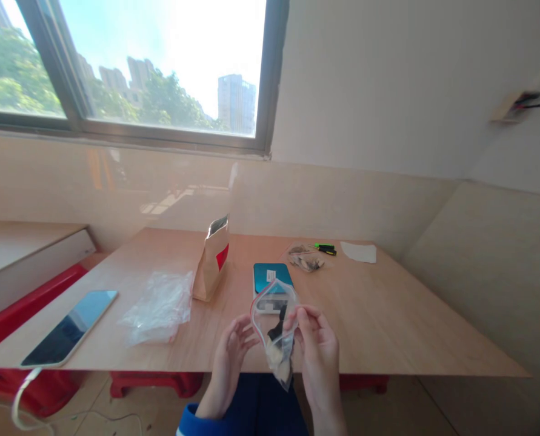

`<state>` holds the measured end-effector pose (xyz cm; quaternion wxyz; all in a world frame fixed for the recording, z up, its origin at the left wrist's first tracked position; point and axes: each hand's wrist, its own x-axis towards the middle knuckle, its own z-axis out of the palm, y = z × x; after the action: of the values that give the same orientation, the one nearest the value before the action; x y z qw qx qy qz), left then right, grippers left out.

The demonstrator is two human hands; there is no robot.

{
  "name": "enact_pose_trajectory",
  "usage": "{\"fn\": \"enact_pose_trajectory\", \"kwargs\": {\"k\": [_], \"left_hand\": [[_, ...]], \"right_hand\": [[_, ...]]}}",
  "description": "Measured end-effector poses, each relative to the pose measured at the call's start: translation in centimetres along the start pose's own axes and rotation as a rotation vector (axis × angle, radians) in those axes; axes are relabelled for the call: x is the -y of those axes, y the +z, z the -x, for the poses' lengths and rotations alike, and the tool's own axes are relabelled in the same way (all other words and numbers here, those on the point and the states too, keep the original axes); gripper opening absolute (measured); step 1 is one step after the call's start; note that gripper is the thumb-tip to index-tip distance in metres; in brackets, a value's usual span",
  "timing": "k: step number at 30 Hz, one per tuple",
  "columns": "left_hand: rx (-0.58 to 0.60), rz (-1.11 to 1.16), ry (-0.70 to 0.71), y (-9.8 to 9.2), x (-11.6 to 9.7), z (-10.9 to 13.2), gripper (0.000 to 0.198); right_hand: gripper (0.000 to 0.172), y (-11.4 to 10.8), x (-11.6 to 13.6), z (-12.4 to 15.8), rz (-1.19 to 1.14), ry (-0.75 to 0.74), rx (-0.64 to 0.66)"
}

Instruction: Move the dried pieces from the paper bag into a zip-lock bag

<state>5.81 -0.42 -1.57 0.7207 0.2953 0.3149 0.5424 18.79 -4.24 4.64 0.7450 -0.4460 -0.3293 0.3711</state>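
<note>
A clear zip bag (pixel 276 351) with a red seal line hangs in front of me, its mouth gaping. Dark and pale pieces lie inside it; what they are I cannot make out. My right hand (pixel 319 351) pinches the bag's right edge between thumb and fingers. At the left edge of the bag, my left hand (pixel 234 348) has its fingers apart and slightly curled; whether the fingertips touch the plastic is unclear. Just behind the bag, partly covered by it, sits a small scale (pixel 270 275) with a shiny teal top.
An upright brown paper pouch (pixel 213 260) stands left of the scale, beside a pile of clear plastic bags (pixel 160 306). A phone (pixel 72 327) with a cable lies at the left. Farther back are another filled bag (pixel 305 257), a black-and-green tool (pixel 326 249) and white paper (pixel 359 252).
</note>
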Motion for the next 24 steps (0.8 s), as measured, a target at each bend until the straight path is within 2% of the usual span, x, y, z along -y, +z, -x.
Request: {"fn": "enact_pose_trajectory", "kwargs": {"k": [3,6,8,10,11,13,15,16,18,21,24], "left_hand": [[0.16,0.188,-0.192,1.0,0.2,1.1,0.047],[0.141,0.247,-0.286,1.7,-0.1,1.7,0.047],[0.031,0.208,-0.229,1.6,-0.1,1.4,0.045],[-0.118,0.095,-0.056,0.9,-0.1,0.7,0.042],[-0.186,0.02,0.031,0.4,0.0,0.3,0.04],[-0.271,-0.112,0.144,-0.4,0.0,-0.3,0.038],[-0.277,-0.173,0.162,-1.0,-0.1,-0.5,0.038],[-0.263,-0.183,0.157,-1.1,-0.2,-0.5,0.039],[-0.225,-0.199,0.145,-1.1,-0.5,-0.2,0.041],[-0.145,-0.274,0.08,-1.1,-1.3,0.4,0.042],[-0.062,-0.343,0.004,-1.2,-1.9,0.6,0.045]], "right_hand": [[0.03,0.4,-0.3,0.2,-0.101,0.072,0.073],[0.031,0.3,-0.8,0.0,-0.063,0.089,0.109],[0.033,-0.2,-1.0,-0.2,0.025,-0.015,0.035],[0.034,-0.7,-1.1,-0.2,0.101,-0.168,-0.048],[0.032,-0.9,-1.0,-0.2,0.127,-0.218,-0.032],[0.023,-1.2,-1.0,0.2,0.18,-0.214,0.157],[0.023,-1.2,-1.3,0.6,0.258,-0.134,0.397],[0.027,-1.1,-1.6,0.8,0.31,-0.103,0.473],[0.04,-0.8,-2.3,0.9,0.419,-0.086,0.539],[0.054,-0.7,-3.1,0.7,0.571,-0.111,0.572],[0.05,-0.8,-3.2,0.3,0.644,-0.104,0.569]]}}
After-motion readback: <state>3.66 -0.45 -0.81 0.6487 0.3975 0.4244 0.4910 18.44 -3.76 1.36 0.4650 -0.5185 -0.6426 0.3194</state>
